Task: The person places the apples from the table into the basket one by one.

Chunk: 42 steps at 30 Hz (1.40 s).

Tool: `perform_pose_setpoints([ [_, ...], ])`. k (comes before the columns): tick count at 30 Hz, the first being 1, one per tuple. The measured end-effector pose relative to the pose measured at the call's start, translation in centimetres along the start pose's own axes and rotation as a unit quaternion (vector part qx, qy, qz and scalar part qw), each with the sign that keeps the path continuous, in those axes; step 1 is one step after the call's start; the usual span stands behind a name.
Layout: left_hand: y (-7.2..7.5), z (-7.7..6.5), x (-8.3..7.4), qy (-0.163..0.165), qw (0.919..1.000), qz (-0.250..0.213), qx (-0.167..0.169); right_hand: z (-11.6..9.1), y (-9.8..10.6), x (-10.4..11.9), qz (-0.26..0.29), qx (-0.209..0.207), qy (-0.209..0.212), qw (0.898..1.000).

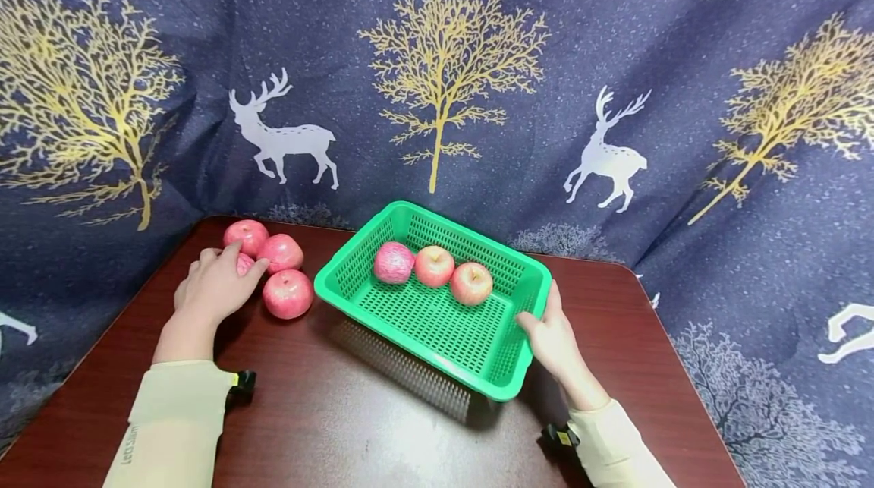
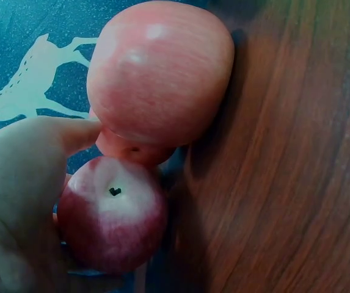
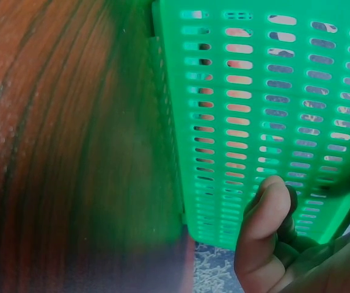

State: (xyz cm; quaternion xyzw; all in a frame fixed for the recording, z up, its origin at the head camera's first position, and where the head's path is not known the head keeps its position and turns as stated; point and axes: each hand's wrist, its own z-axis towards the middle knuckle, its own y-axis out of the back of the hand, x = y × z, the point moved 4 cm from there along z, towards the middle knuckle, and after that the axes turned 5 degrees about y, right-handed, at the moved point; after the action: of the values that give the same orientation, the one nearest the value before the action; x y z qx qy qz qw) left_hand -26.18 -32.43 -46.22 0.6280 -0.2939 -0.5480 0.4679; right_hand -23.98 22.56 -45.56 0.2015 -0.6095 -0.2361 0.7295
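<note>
At the table's left, my left hand point(image 1: 215, 283) holds a red apple point(image 2: 113, 213), its thumb and fingers spread over the fruit, which is mostly covered in the head view. Around it are three more apples: one behind point(image 1: 246, 236), one to the right point(image 1: 281, 253) and one nearer me point(image 1: 288, 294). My right hand point(image 1: 556, 336) grips the right end of a green plastic basket point(image 1: 437, 359), thumb on the inside and fingers outside. Three apples lie in a row inside the basket: a deep pink one point(image 1: 394, 262) and two paler ones point(image 1: 434, 266), point(image 1: 471, 284).
The dark reddish wooden table point(image 1: 328, 412) carries everything, and the basket casts a shadow along its near side. Behind the table hangs a dark blue cloth point(image 1: 382, 146) printed with deer and trees.
</note>
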Motion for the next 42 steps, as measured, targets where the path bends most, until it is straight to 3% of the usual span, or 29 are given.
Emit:
perform_pose_setpoints([
  [12,-0.32,0.41,0.78,-0.002,1.0,-0.005,-0.002,-0.05,0.02,0.04,-0.004,0.005,-0.005,1.0],
  [33,-0.01,-0.03,0.37,-0.001,0.9999,-0.015,-0.004,0.05,-0.06,-0.22,-0.002,0.007,-0.015,1.0],
  [42,-0.05,0.11,0.54,0.001,0.9999,-0.013,-0.008,0.13,-0.2,-0.04,0.01,0.003,0.003,1.0],
])
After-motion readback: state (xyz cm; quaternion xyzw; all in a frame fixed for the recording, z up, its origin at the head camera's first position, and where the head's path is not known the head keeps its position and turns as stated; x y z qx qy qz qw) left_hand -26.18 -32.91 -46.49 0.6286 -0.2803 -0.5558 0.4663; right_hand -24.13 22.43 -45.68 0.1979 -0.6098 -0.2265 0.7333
